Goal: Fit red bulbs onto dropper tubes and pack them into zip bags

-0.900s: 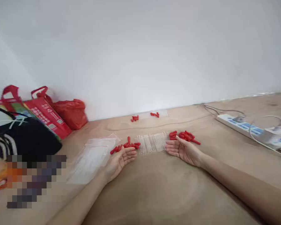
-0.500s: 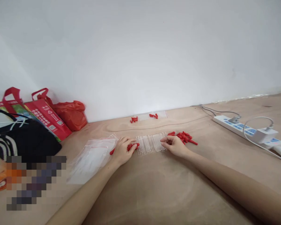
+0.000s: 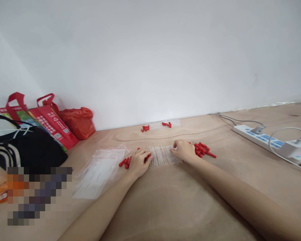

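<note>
A row of thin, clear-whitish sticks [image 3: 163, 156] lies side by side on the tabletop between my hands. My left hand [image 3: 139, 161] rests at the row's left end, fingers bent and thumb apart. Small red pieces [image 3: 148, 157] with rounded heads show beneath its fingers, and more red pieces [image 3: 126, 162] lie to its left. At the right end of the row is my right hand [image 3: 185, 151], its thumb and curled forefinger apart, touching or close to the end sticks. Beside it lies a heap of red pieces [image 3: 202, 149], some with narrow tails. The fingers partly hide both row ends.
Clear zip bags [image 3: 97, 177] lie flat at left. Farther back are a small red cluster [image 3: 145, 128] and another clear bag [image 3: 176, 123]. A power strip [image 3: 258, 136] with cables stands right; red bags [image 3: 77, 122] and a black bag [image 3: 37, 150] stand left.
The view has shifted slightly. My left hand has moved a little right, uncovering more red pieces behind it. My right hand's thumb and forefinger have parted and moved slightly back along the row's end.
</note>
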Demonstrator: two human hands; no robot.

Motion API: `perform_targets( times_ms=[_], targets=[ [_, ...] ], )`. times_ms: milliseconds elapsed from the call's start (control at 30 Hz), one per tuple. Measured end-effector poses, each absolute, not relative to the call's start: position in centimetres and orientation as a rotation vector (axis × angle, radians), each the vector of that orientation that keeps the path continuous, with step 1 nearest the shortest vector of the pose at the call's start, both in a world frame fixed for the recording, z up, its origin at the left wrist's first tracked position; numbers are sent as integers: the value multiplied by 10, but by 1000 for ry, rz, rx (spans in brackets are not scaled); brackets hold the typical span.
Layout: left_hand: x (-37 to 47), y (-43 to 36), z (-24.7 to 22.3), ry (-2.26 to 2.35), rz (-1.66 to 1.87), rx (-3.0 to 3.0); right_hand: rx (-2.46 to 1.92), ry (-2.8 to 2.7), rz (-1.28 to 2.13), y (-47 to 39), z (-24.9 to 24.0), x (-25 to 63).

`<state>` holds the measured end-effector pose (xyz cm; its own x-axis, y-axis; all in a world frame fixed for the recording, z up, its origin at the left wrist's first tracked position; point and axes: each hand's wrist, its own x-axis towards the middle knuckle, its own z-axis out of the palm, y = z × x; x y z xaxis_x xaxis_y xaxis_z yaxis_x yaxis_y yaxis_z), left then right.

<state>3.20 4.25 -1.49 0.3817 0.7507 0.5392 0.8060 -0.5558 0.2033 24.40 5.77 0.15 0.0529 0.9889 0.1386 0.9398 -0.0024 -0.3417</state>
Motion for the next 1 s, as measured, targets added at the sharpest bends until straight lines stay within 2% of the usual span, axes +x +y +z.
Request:
perform_targets(
  times_ms=[400,700,867,1000],
  targets=[
    [31,42,-14,-1487,-1111,-2501,-2099,-1975,277,53,7,239],
    [34,38,-13,-1349,-1305,-2375,-2116,-1940,247,53,5,238],
    [35,36,-12,-1328,-1403,-2318,-1984,-1849,154,51,10,239],
    [36,31,-10,-1386,-1409,-2264,-1643,-1856,-13,44,5,243]
  ],
)
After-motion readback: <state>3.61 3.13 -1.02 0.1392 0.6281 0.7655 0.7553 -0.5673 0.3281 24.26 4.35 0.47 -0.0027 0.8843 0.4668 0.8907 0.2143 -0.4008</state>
